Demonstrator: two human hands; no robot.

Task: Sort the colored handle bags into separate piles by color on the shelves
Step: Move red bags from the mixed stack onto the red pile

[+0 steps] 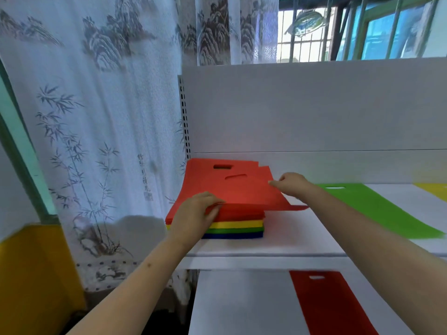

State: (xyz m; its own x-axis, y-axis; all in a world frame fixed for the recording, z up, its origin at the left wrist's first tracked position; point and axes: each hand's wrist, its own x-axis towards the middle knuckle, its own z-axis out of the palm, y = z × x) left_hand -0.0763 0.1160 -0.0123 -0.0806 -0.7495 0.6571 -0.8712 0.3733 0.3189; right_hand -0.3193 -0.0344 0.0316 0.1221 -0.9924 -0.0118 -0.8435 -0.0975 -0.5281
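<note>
A stack of handle bags (235, 226) sits at the left end of the upper white shelf (278, 247), with red layers over yellow, green and blue ones. The top red bags (232, 187) are lifted and curl up toward the back panel. My left hand (196, 213) grips their front left edge, fingers tucked under. My right hand (294, 184) pinches the right edge of the top red bag. A green bag (377, 209) lies flat to the right on the same shelf, and a yellow bag (433, 189) shows at the far right. One red bag (324, 303) lies on the lower shelf (242, 303).
A white back panel (314, 105) rises behind the shelf, with a slotted upright (183, 117) at its left. A printed curtain (96, 117) hangs to the left, above a yellow object (31, 274). A barred window (362, 27) is above the panel.
</note>
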